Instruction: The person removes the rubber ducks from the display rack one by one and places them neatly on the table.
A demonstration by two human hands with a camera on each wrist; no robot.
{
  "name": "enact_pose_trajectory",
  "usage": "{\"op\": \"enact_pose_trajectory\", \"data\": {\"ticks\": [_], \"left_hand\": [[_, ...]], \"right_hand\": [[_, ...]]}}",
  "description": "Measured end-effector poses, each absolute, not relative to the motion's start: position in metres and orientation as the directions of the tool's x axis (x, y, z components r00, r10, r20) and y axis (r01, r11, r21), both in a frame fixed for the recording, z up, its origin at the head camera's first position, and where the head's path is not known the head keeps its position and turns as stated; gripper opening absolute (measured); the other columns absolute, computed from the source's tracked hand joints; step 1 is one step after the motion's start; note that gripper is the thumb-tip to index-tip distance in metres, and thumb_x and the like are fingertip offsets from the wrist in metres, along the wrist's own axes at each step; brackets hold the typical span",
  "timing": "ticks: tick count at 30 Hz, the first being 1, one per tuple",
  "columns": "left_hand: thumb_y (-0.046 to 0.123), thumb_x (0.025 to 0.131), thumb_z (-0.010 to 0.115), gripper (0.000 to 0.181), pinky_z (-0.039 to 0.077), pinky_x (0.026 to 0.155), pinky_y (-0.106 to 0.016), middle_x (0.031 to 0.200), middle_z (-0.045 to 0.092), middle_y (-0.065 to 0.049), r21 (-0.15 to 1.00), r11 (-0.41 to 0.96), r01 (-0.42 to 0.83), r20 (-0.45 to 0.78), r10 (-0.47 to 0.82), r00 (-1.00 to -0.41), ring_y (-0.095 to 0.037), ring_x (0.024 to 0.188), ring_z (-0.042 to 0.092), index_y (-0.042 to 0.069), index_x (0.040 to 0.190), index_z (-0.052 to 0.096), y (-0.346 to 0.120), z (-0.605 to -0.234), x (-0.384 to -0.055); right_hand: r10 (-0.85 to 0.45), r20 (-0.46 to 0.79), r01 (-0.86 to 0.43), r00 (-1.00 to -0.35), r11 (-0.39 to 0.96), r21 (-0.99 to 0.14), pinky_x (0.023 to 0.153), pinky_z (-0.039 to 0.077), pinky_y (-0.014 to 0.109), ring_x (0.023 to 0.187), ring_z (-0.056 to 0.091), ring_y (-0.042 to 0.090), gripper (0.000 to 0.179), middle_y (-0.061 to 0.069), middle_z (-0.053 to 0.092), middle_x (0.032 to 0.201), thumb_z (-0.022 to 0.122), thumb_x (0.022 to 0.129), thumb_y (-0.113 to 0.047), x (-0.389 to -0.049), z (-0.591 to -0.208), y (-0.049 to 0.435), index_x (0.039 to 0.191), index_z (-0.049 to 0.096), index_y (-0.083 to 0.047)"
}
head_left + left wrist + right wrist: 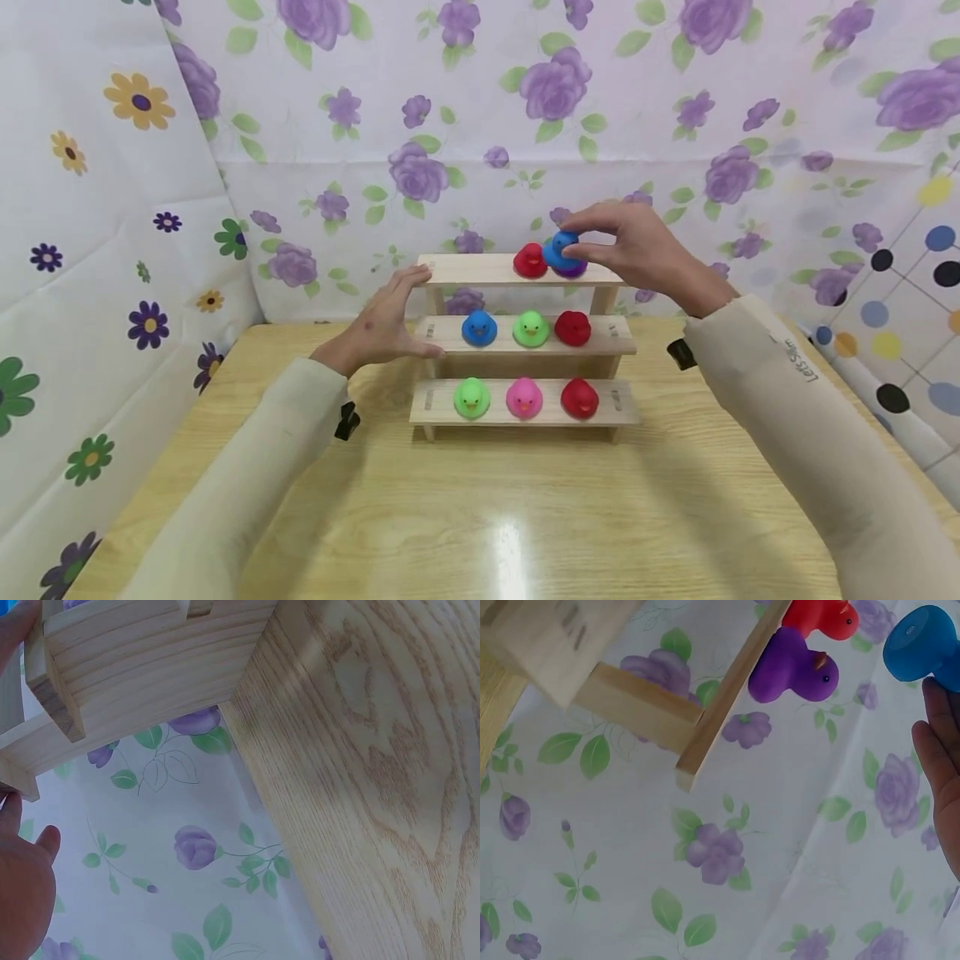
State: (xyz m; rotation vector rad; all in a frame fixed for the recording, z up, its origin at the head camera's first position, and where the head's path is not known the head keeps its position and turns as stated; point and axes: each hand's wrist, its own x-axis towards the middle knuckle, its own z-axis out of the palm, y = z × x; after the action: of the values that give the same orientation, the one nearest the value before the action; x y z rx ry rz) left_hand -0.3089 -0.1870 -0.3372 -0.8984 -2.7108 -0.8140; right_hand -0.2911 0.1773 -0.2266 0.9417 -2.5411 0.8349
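Observation:
A three-tier wooden display stand [487, 342] carries several rubber ducks. My right hand [636, 250] pinches a blue rubber duck [557, 248] between thumb and fingers above the top tier. In the right wrist view this duck's round base shows, and it is raised clear of the tier. Below it, a purple duck [784, 667] sits on the top tier beside a red duck [530, 262]. My left hand [381, 321] is spread against the stand's left end, its fingertips at the top tier and its thumb at the middle tier.
Blue [478, 328], green [531, 329] and red [573, 328] ducks sit on the middle tier. Green [472, 398], pink [524, 398] and red [580, 399] ducks sit on the bottom tier. The wooden table [450, 517] meets a flowered cloth [337, 158] behind the stand.

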Motion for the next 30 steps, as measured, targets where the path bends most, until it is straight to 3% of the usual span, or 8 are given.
{"op": "enact_pose_trajectory", "data": {"ticks": [4, 18, 30], "left_hand": [[0.042, 0.065, 0.094, 0.118, 0.021, 0.115, -0.059, 0.162, 0.022, -0.012, 0.442, 0.671, 0.595, 0.322, 0.501, -0.804, -0.033, 0.147, 0.023, 0.005, 0.155, 0.027, -0.188, -0.335, -0.31], [0.04, 0.066, 0.094, 0.118, 0.024, 0.115, -0.058, 0.163, 0.018, -0.009, 0.483, 0.646, 0.592, 0.314, 0.503, -0.805, -0.032, 0.148, 0.02, 0.006, 0.156, 0.025, -0.189, -0.34, -0.309], [0.04, 0.066, 0.094, 0.118, 0.023, 0.116, -0.057, 0.163, 0.019, -0.009, 0.471, 0.653, 0.593, 0.321, 0.499, -0.805, -0.031, 0.148, 0.021, 0.006, 0.156, 0.026, -0.189, -0.339, -0.311]], "right_hand": [[-0.487, 0.467, -0.67, -0.738, 0.612, -0.421, 0.1, 0.048, 0.049, 0.111, 0.065, 0.029, 0.033, 0.014, 0.07, 0.118, 0.076, 0.089, -0.008, -0.285, -0.228, 0.187, 0.12, 0.071, -0.001], [-0.373, 0.4, -0.541, -0.837, 0.673, -0.505, 0.103, 0.043, 0.053, 0.12, 0.06, 0.035, 0.034, 0.017, 0.068, 0.121, 0.074, 0.09, -0.01, -0.269, -0.244, 0.227, 0.124, 0.07, -0.004], [-0.331, 0.381, -0.499, -0.863, 0.679, -0.539, 0.104, 0.041, 0.054, 0.123, 0.058, 0.033, 0.033, 0.015, 0.067, 0.124, 0.073, 0.092, -0.012, -0.263, -0.261, 0.254, 0.125, 0.07, -0.006]]}}
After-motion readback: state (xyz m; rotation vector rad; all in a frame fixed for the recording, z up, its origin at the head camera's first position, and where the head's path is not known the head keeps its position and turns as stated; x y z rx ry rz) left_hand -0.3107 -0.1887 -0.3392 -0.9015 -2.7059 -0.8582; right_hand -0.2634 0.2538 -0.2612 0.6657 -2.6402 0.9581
